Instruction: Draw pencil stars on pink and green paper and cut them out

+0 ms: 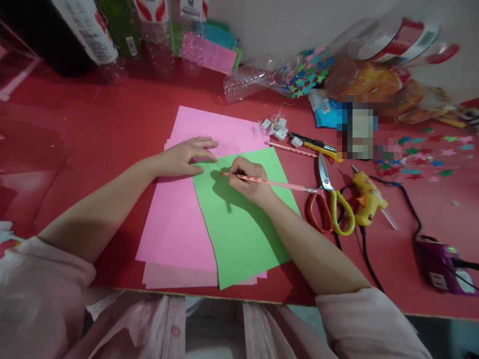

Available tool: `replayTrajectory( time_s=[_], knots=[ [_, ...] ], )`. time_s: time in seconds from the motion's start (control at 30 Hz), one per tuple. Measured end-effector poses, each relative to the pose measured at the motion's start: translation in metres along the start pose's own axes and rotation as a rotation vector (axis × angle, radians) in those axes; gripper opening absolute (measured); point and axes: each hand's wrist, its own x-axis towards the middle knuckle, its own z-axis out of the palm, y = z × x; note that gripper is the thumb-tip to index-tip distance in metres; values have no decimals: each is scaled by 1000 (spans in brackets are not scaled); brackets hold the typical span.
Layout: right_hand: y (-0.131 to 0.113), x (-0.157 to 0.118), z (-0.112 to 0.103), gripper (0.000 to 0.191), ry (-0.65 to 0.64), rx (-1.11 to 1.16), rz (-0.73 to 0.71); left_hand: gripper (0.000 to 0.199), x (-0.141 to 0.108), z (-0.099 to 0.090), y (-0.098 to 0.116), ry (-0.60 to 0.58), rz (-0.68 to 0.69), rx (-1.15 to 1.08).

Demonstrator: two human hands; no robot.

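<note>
My right hand (247, 180) is closed around a pink pencil (277, 184) with orange spots, its point near the upper left of a green paper sheet (243, 234). The pencil's eraser end slants toward the right. My left hand (189, 157) lies flat with fingers spread, over pink paper (175, 219) and the green sheet's top left edge. Faint pencil marks show on the green sheet between the hands. Under the green sheet, the pink sheets form a loose stack, partly covered.
Right of the paper lie scissors (325, 199), a yellow glue gun (367, 197), a second pencil (292, 148), a cutter (314, 142) and a purple power strip (443, 267). Plastic bottles (159, 45) stand at the back. Paper stars (415, 152) are scattered on the red table (67, 134).
</note>
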Motion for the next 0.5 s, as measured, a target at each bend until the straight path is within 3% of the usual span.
replayTrajectory(
  time_s=[0.5],
  knots=[
    [-4, -1, -1, 12, -54, 45, 2, 41, 0, 0, -1, -9, -1, 1]
  ],
)
